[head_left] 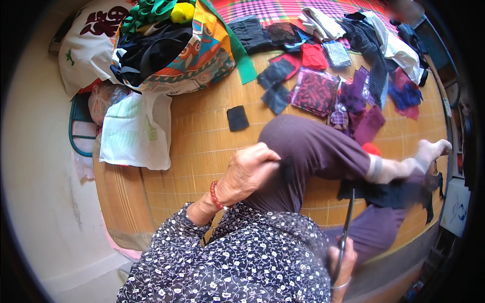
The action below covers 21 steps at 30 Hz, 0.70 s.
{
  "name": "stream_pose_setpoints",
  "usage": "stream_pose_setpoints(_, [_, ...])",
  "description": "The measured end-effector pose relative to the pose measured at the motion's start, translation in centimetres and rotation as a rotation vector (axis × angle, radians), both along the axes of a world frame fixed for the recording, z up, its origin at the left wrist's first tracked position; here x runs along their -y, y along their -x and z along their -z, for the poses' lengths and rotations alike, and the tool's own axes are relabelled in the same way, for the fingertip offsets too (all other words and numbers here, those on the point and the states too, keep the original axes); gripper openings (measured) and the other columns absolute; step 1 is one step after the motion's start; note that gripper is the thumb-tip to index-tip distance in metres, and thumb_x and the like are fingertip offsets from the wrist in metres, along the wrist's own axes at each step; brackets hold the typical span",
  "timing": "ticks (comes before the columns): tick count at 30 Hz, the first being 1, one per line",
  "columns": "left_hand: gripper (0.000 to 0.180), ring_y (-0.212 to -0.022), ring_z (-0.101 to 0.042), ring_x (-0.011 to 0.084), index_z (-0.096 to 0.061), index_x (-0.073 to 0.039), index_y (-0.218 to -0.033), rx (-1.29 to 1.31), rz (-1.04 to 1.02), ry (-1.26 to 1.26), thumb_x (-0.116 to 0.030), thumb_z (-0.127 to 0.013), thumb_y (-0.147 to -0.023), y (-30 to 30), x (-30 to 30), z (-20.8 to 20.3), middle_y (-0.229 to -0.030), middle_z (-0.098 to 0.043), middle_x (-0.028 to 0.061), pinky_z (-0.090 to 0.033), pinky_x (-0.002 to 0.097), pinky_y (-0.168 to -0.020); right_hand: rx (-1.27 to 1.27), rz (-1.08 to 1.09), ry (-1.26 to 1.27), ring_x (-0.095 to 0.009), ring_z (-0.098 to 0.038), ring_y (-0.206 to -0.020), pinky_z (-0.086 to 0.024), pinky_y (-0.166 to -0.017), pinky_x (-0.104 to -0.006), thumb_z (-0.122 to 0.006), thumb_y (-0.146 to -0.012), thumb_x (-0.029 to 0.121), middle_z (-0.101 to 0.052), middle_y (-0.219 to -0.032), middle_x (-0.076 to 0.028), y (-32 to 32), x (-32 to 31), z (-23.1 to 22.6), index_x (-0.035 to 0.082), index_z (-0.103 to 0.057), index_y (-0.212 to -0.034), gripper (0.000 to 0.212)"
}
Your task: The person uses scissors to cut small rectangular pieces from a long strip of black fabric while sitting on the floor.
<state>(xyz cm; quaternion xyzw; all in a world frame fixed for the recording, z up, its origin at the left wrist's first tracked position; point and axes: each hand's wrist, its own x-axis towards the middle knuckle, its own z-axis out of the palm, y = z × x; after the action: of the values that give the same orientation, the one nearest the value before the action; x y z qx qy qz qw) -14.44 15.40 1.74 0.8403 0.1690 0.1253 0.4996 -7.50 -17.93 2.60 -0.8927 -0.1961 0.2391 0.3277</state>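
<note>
My left hand [251, 169], with a red bead bracelet at the wrist, is closed above my bent knee. From its fingertips hangs a small dark piece of cloth [287, 170], blurred against my purple trousers. Low on the right, my right hand [342, 260] grips a pair of scissors [348, 219], whose blades point up and away from me. A larger black cloth [386, 194] lies partly over my outstretched leg. On the mat, beyond my left hand, rests a black fabric square [237, 118].
The woven mat [197, 146] carries folded patterned cloth [314, 91], dark squares [275, 73] and purple scraps [371, 123]. At the back left stand a colourful bag stuffed with fabric [202, 55] and a white plastic bag [134, 131]. Several garments [394, 43] are heaped along the far right.
</note>
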Motion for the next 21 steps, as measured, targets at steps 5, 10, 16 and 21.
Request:
stream_pose_setpoints(5, [0.024,-0.087,-0.056,0.0248,-0.059,-0.001,-0.097,0.164,-0.164,-0.59,0.001,-0.065,-0.073,-1.8,0.3,-2.0,-0.09,-0.058,0.0118,-0.045,0.0326,-0.075,-0.02,0.068,-0.027,-0.023,-0.055,-0.054,-0.045,-0.054,-0.0334,-0.068,-0.07,0.02,-0.052,-0.061,-0.009,-0.5,0.6,-0.7,-0.001,-0.055,-0.099,0.038])
stream_pose_setpoints(10, [0.026,-0.094,-0.057,0.024,-0.056,0.002,-0.106,0.342,0.107,-0.215,0.0,-0.061,-0.08,-4.5,4.0,-3.1,-0.105,-0.057,0.0141,-0.044,0.0318,-0.084,0.067,0.143,-0.026,-0.02,-0.057,-0.054,-0.045,-0.053,-0.0313,-0.071,-0.074,0.028,-0.054,-0.06,-0.006,-1.1,2.9,0.1,0.001,-0.055,-0.104,0.043])
stream_pose_setpoints(16, [0.038,-0.091,-0.055,0.0332,-0.048,0.001,-0.115,0.047,0.461,-0.177,-0.006,-0.06,-0.079,-10.5,13.5,6.5,-0.101,-0.052,0.0179,-0.047,0.0366,-0.079,0.037,0.361,-0.078,-0.014,-0.055,-0.054,-0.044,-0.051,-0.0271,-0.07,-0.076,0.034,-0.053,-0.06,-0.004,-0.5,4.8,-0.7,0.001,-0.056,-0.102,0.044])
stream_pose_setpoints(21, [0.053,-0.095,-0.054,0.0363,-0.043,0.001,-0.12,-0.114,0.378,-0.42,-0.011,-0.065,-0.073,-11.7,17.9,11.7,-0.11,-0.05,0.0196,-0.047,0.0402,-0.08,0.028,0.429,-0.118,-0.014,-0.055,-0.053,-0.044,-0.051,-0.0264,-0.07,-0.077,0.032,-0.054,-0.059,-0.003,0.9,6.4,0.5,0.001,-0.054,-0.104,0.044])
